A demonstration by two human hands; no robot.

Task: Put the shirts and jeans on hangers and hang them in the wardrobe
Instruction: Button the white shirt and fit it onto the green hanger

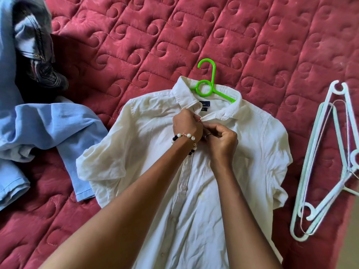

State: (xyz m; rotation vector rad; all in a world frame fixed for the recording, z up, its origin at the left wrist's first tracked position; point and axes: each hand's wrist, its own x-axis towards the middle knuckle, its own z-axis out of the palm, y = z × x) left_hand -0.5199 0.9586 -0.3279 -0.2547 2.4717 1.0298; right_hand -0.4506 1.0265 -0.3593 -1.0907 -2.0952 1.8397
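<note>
Bed: a red quilted cover (pixel 136 35) is under everything.
Shirt: your white shirt (pixel 194 171) lies flat on it, with the green hanger (pixel 206 84) inside the collar.
Hands: your left hand (pixel 186 125) and right hand (pixel 223 140) both pinch the placket near the top button.

navy neck label (pixel 204 104) in white shirt (pixel 155 136), letters "DER", size "S"

The single head-worn view looks steeply down from close above the red quilted bedspread (pixel 136 45), facing its far side, both forearms reaching in from the near edge.
</note>
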